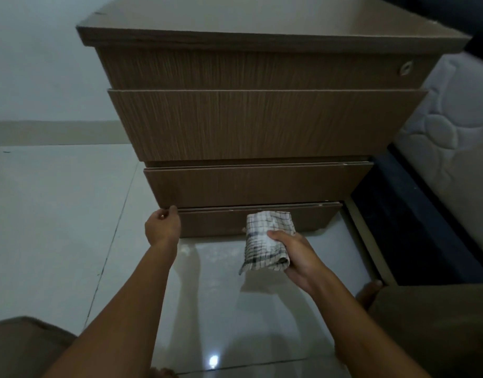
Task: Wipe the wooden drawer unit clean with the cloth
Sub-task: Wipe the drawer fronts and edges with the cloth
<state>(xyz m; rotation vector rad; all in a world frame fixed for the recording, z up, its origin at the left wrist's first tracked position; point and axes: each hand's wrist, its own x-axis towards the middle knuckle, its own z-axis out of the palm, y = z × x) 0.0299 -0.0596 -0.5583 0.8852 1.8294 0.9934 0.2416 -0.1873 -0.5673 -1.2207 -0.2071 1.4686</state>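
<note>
Down at the bottom drawer (221, 223), the right hand (297, 257) grips a folded checked cloth (262, 241) against its front.
Left hand (162, 227) curls at the corner of the drawer above (262, 186), grip unclear. The grained wooden drawer unit (262, 124) stands on a glossy tiled floor (57, 214), a quilted mattress (439, 137) beside it.

1. Both arms bare, stretched forward and down; left forearm (131, 304) angles in from lower left, right forearm (352, 317) from lower right.
2. Left hand (162, 226): back to camera, fingers curled in, thumb tip against lower left corner of a drawer front (256, 185). Actual grip on it: can't tell.
3. Right hand (296, 256): grips folded cloth (264, 241), thumb on top, fingers hidden beneath.
4. Hands well apart.
</note>
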